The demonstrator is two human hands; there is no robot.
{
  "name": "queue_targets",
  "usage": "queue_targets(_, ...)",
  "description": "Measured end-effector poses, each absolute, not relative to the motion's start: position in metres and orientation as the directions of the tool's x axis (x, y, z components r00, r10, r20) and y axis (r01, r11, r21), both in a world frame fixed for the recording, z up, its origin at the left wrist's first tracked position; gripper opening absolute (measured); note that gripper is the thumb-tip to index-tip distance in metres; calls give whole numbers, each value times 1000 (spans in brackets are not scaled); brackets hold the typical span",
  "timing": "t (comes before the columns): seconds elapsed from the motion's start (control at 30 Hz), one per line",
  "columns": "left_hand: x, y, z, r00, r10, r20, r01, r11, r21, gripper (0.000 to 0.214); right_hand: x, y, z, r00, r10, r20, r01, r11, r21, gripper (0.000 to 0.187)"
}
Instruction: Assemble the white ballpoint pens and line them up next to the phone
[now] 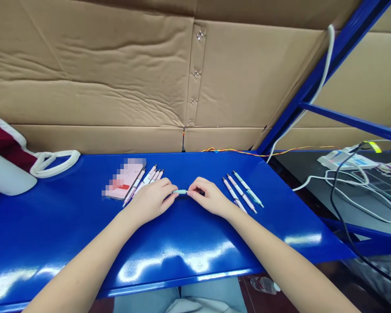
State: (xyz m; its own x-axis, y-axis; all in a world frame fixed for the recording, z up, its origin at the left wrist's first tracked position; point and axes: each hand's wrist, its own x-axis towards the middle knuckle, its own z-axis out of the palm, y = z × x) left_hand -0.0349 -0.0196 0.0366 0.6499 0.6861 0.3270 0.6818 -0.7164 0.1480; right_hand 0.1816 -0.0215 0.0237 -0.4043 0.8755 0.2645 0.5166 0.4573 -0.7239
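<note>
Teal pen piece [180, 191] pinched between left hand [150, 201] and right hand [209, 198], over glossy blue metal shelf [182, 248].

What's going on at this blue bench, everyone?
A person's left hand and right hand pinch a small pale blue pen part between them on a blue metal shelf. Pens lie in a group to the left, beside a pink booklet, and three more pens lie to the right.
</note>
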Motion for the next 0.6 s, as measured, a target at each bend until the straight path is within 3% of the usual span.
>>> queue_targets(0.13, -34, -20, 36, 648, 695, 312, 688, -710, 153, 23, 179, -22, 22, -372, 885, 280, 512, 447, -733, 7)
queue_targets(0.23, -34, -21, 35, 648, 691, 320, 684, -713, 155, 23, 178, -21, 23, -399, 876, 270, 560, 466, -685, 22)
queue_targets(0.3, -34, -22, 35, 643, 697, 319, 681, -710, 178, 20, 178, -22, 24, -396, 883, 252, 574, 452, -683, 22)
queue_targets(0.47, -34, -24, 38, 643, 707, 294, 674, -705, 220, 13, 180, -26, 28, -362, 917, 164, 490, 337, -804, 10)
queue_targets(0.6, -33, -24, 40, 647, 703, 296, 667, -709, 229, 16, 179, -28, 27, -356, 909, 215, 401, 357, -844, 9)
